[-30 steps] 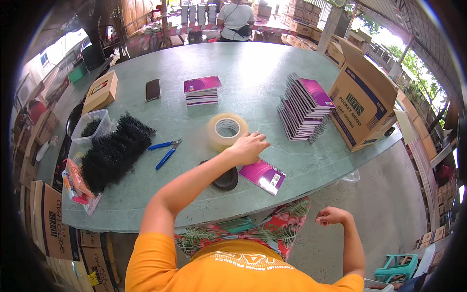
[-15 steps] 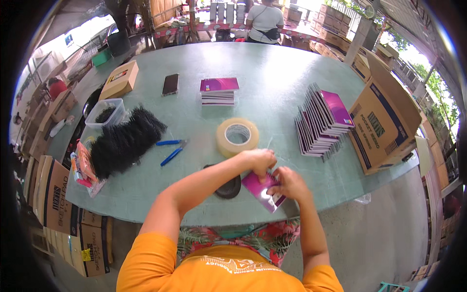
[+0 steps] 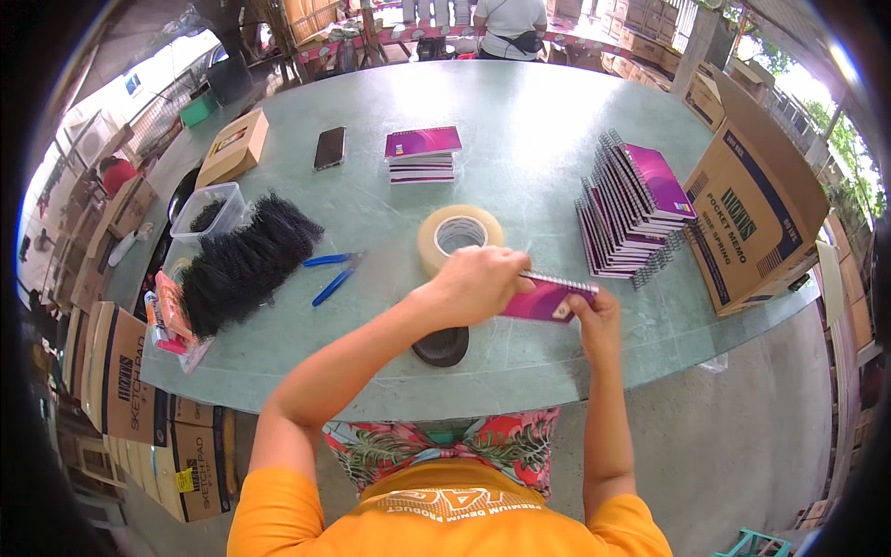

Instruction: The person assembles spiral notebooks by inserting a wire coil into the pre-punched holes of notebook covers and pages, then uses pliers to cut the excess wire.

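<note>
A purple spiral notepad is held up over the near side of the green table, its wire coil along the far edge. My left hand grips its left end near the coil, with the fingertips partly hidden. At the other end, my right hand pinches the right edge, thumb on the cover. A wide roll of clear tape lies just beyond my left hand. Partly under my left forearm is a dark round object. Blue-handled pliers lie open to the left.
A tall stack of spiral notepads stands at right beside an open carton. Farther off are a small notepad stack and a phone. Black wire coils, a clear plastic tub and a cardboard box occupy the left.
Both hands have raised the notepad away from me and turned it, so its coil edge now runs nearly left to right. My right hand has shifted to its right end.
</note>
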